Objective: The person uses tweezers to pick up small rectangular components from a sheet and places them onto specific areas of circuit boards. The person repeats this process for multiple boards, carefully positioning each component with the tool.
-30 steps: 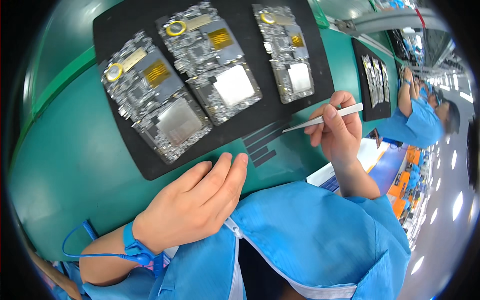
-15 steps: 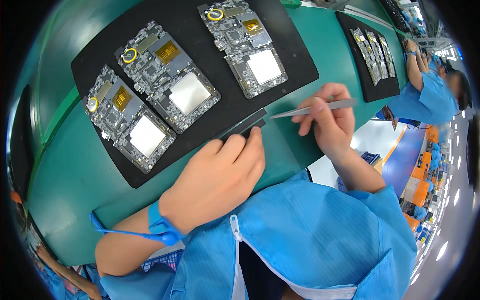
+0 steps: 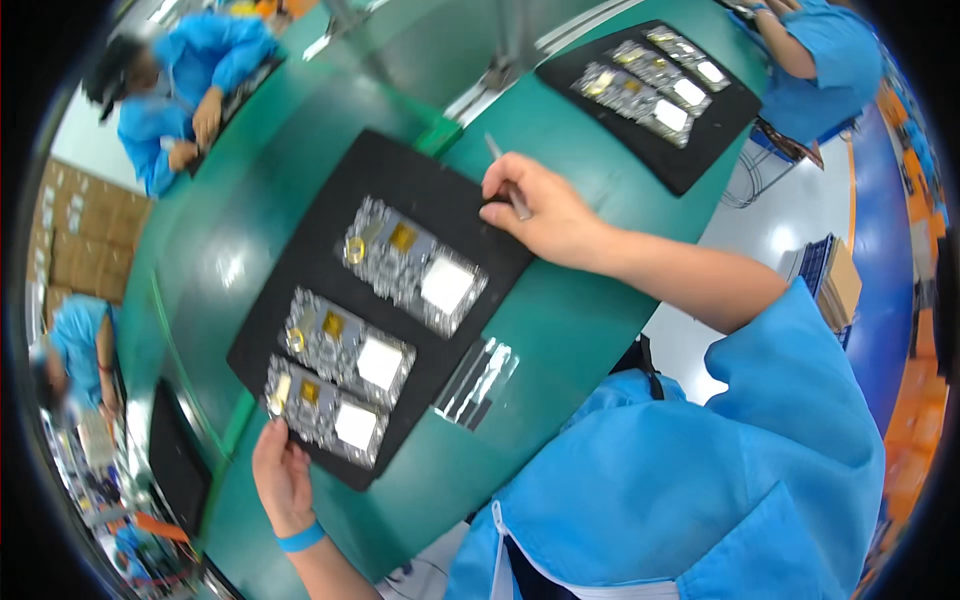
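Note:
A black mat carries three circuit boards: one by itself, one in the middle and one at the near left. Each has a bright silver shield plate and a gold-brown patch. My left hand is closed at the mat's near-left edge, its fingertips beside the nearest board. Metal tweezers are held in my right hand, tips pointing up and away. The fingertips of that hand also meet the mat's right edge. Glossy clear strips with dark ends lie on the green table beside the mat.
Another black mat with three boards lies at the far right, near a co-worker in blue. More co-workers sit across the table and at left. A green ledge and metal posts stand behind the mat.
My hands have parted from the clear strips to opposite edges of the mat. The right still holds the tweezers, now turned upward. The view has swung, so the mat appears rotated.

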The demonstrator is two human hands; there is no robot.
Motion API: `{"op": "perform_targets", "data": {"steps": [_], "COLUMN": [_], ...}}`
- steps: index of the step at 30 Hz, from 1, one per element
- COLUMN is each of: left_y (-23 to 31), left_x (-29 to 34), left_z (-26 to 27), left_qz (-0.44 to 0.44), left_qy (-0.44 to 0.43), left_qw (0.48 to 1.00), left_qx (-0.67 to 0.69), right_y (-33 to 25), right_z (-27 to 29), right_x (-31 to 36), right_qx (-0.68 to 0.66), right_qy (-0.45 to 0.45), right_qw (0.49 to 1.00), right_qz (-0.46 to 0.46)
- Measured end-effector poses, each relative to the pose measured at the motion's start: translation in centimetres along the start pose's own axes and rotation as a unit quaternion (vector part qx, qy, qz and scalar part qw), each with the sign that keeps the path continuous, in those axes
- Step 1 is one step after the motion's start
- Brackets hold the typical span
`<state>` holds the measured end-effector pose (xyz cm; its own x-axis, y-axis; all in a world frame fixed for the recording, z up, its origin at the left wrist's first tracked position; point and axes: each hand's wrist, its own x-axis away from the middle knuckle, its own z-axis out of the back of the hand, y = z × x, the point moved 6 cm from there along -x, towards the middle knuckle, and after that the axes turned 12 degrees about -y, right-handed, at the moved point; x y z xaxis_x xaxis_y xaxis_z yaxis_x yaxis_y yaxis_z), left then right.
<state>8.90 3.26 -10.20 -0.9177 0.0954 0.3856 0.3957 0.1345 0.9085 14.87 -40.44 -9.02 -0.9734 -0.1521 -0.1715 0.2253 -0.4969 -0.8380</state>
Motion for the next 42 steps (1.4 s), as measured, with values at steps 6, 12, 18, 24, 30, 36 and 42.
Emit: {"op": "perform_targets", "data": {"steps": [6, 12, 18, 24, 30, 36, 42], "left_y": [5.5, 7.2, 2.1, -1.9, -1.0, 3.9, 3.8], "left_x": [0.4, -0.4, -6.6, -12.3, -10.7, -2.1, 4.0], "left_z": [-6.2, -19.8, -38.1, -48.1, -42.9, -26.6, -16.7], "left_qz": [-0.051, 0.023, 0.076, 0.015, -0.075, -0.321, -0.227], "left_qy": [-0.028, -0.166, -0.38, -0.457, -0.475, -0.346, -0.199], "left_qw": [0.998, 0.984, 0.921, 0.882, 0.875, 0.699, 0.671], "left_qx": [-0.008, -0.062, -0.024, 0.112, -0.049, -0.537, -0.677], "right_y": [0.0, 2.8, 10.8, 18.6, 21.7, 8.5, -0.6], "right_z": [5.2, 17.8, 34.5, 43.3, 44.2, 29.6, 7.1], "right_x": [4.7, 10.2, 13.0, 10.1, 9.7, 6.2, 6.4], "right_qx": [-0.237, -0.259, -0.105, 0.231, 0.378, -0.012, -0.159], "right_qy": [0.094, 0.199, 0.348, 0.414, 0.51, 0.356, 0.087], "right_qw": [0.966, 0.942, 0.927, 0.88, 0.756, 0.931, 0.982], "right_qz": [-0.03, -0.082, -0.092, -0.029, -0.161, 0.075, 0.055]}}
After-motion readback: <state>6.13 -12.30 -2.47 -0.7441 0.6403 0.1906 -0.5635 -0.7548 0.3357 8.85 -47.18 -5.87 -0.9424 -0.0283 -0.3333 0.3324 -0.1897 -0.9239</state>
